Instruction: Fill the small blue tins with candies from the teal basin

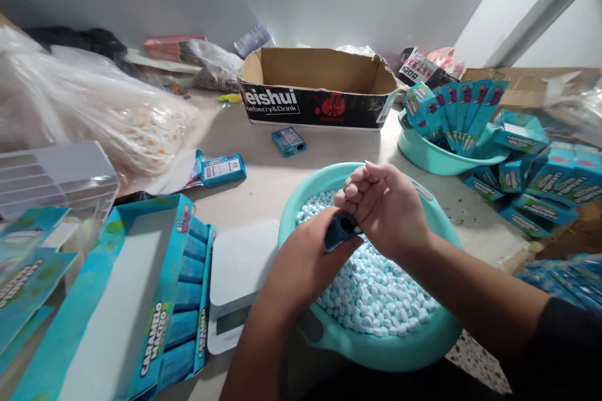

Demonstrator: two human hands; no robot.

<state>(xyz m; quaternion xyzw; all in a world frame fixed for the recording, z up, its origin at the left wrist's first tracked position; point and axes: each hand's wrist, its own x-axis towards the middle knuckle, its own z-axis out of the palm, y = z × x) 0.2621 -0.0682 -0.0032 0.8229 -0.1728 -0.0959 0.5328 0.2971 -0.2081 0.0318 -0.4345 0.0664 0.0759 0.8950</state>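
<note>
My left hand grips a small dark blue box whose round hole faces up, above a turquoise basin of pale blue and white candies. Just right of the box, my right hand is cupped with curled fingers, its palm turned toward the hole. A small white candy shows between the palm and the hole; anything deeper in the hand is hidden. Left of the basin lies a white scale. Beside it, an open display box holds a row of small blue boxes.
Two small boxes lie behind the scale. A black cardboard box stands at the back. At right, a smaller turquoise bowl holds packets, beside stacked boxes. Plastic bags fill the left back.
</note>
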